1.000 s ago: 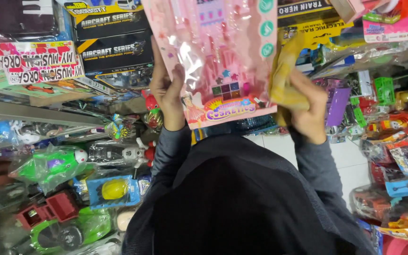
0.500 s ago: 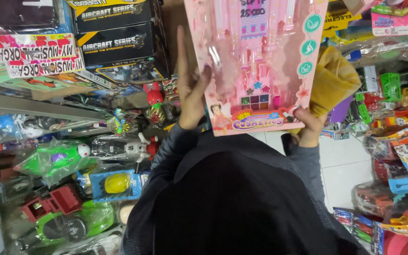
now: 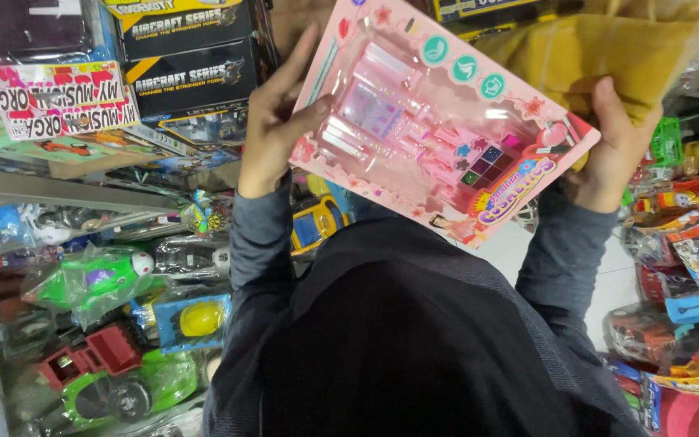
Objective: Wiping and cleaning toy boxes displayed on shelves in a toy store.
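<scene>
Both hands (image 3: 273,129) (image 3: 612,154) tilted pink toy set (image 3: 438,121) leftward; yellow cloth (image 3: 608,53) higher.

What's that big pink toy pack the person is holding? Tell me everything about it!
The pink toy pack is a flat cardboard card with a clear plastic bubble front, showing pink play pieces and a small block of coloured squares. Three teal round stickers sit near one edge. It is held up, tilted, above the dark sleeves. The left hand grips one side, thumb on the front; the right hand grips the other corner, together with a yellow cloth.
</scene>
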